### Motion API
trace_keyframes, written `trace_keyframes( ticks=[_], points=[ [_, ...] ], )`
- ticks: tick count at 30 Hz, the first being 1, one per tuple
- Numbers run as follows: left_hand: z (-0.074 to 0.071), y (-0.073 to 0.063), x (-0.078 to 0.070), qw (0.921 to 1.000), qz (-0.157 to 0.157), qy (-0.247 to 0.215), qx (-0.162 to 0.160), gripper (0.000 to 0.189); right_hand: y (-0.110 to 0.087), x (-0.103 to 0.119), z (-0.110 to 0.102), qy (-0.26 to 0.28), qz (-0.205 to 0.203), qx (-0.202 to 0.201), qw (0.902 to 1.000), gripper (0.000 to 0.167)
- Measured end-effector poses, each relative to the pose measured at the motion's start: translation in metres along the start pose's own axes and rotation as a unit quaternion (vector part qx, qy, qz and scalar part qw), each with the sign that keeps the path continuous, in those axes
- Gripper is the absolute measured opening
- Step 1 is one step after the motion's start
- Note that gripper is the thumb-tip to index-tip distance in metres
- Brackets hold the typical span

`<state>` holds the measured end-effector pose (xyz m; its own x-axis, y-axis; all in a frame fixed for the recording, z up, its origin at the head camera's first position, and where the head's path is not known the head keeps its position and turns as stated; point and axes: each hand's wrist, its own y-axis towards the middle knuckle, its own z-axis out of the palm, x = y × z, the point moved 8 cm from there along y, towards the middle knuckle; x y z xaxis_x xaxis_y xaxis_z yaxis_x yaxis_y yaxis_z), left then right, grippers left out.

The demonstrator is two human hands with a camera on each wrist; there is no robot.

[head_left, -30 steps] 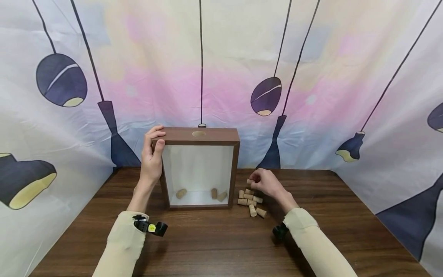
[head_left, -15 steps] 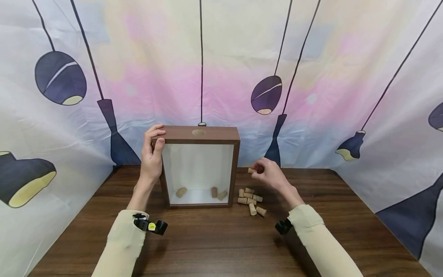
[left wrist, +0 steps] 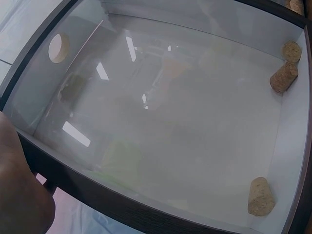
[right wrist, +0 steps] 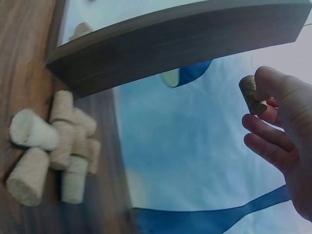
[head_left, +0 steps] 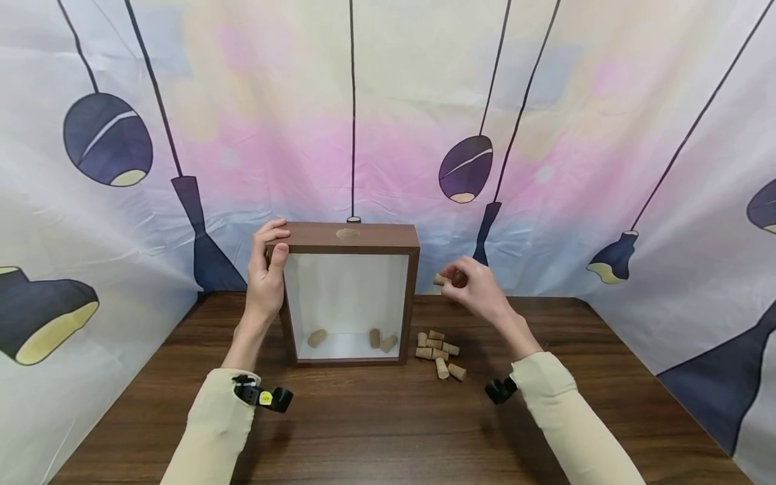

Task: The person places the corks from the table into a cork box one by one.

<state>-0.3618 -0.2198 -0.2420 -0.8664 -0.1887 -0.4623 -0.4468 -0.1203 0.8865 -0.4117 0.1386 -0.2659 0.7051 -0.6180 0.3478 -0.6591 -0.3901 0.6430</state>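
Clock: head view, read about the box centre
Shadow box point(head_left: 388, 234): brown-framed, white-lined, upright on the wood-grain table point(head_left: 358, 417); glare in the left wrist view suggests a clear pane. Standing this way, its front faces the wearer and its round hole point(left wrist: 59, 48) sits at 12, pointing up.
Left hand point(head_left: 265, 279): grips the 10 o'clock corner, thumb on the front, fingers over the top. Likely a brace; a shallow box on its edge could tip or slide.
Right hand point(head_left: 475, 289): at 3, well apart from the left. Pinches one cork stopper point(head_left: 440, 279) between thumb and fingers, presumably because it's too small for a palm grip. Cork is in the air, apart from the frame, lower in view than the box top.
Corks inside: one point(head_left: 317, 338) at 7, two point(head_left: 375, 338) at 5. All down on the box floor, so they look loose, not fixed.
Cork pile point(head_left: 440, 354): I count eight, at 4, just beside the box, some touching. Handy spot for the right hand, out of the left's way.
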Motion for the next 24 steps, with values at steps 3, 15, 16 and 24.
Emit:
trace_keyframes(
  ticks=[3, 15, 16, 24],
  points=[
    [0.0, 0.0, 0.0, 1.0, 0.001, 0.001, 0.0, 0.042, 0.004, 0.008, -0.01, 0.004, -0.012, -0.018, 0.9998, 0.015],
    [0.0, 0.0, 0.0, 1.0, -0.001, -0.004, -0.002, 0.042, 0.026, 0.052, -0.049, 0.031, -0.088, -0.091, 0.9915, 0.016],
    [0.0, 0.0, 0.0, 1.0, -0.001, -0.005, -0.002, 0.042, 0.028, 0.055, -0.052, 0.033, -0.093, -0.095, 0.9905, 0.016],
    [-0.001, 0.0, 0.001, 1.0, -0.002, -0.004, -0.002, 0.043, 0.043, 0.079, -0.066, 0.048, -0.11, -0.111, 0.9865, 0.014]
  ],
)
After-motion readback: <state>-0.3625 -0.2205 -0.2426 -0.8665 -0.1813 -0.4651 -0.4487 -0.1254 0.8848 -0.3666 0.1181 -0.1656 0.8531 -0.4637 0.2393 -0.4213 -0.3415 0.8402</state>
